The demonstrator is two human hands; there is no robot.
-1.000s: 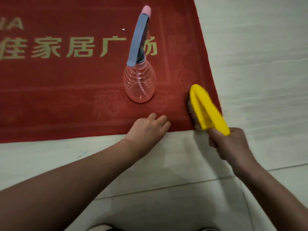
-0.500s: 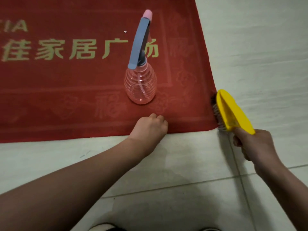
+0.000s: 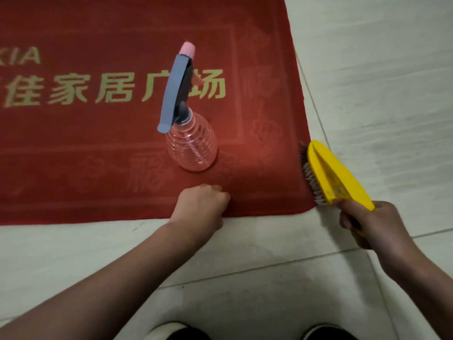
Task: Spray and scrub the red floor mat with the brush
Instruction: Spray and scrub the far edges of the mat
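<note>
Grips rigid, light yellow plastic brush (image 3: 335,175) by its tail in right hand (image 3: 370,227); pins limp red floor mat (image 3: 98,168) under fisted left hand (image 3: 201,207).

Floor (image 3: 382,77): pale tiles with faint grey streaks, filling the right side and the near part of the view.
Grout lines (image 3: 269,265): thin and dark; one crosses the near tiles, others slant on the right.
Left shoe (image 3: 181,334): dark toe, cut off by the bottom edge.
Right shoe (image 3: 328,334): the same, well apart from it.
</note>
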